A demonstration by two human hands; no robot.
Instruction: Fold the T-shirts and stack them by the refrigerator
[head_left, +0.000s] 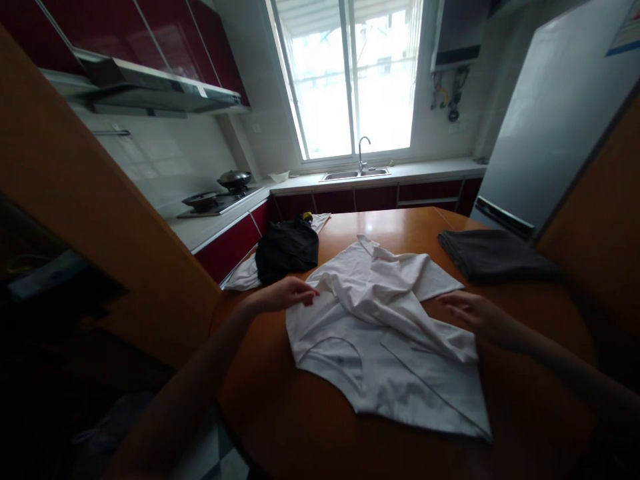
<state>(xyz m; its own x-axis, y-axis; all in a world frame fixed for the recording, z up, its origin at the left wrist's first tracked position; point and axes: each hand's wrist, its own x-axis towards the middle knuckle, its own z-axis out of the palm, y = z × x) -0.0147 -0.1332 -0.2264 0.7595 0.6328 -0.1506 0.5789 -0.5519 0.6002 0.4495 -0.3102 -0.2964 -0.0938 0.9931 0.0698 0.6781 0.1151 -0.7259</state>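
Observation:
A white short-sleeved shirt (400,360) lies rumpled on the round wooden table, its neckline toward me and its cloth folded over in the middle. My left hand (293,292) is at the shirt's left side, fingers curled closed on a raised bit of cloth; the exact grip is small and dim. On the other side, my right hand (470,312) hovers by the sleeve edge with its fingers loosely stretched out. Whether those fingertips touch the sleeve is hard to see.
Dark grey folded cloth (497,255) lies at the table's right. A black garment (287,248) is heaped over white cloth (243,275) at the left. Beyond the wooden table (280,413) are a stove with pans (234,179), a sink (345,175) and a fridge (550,120).

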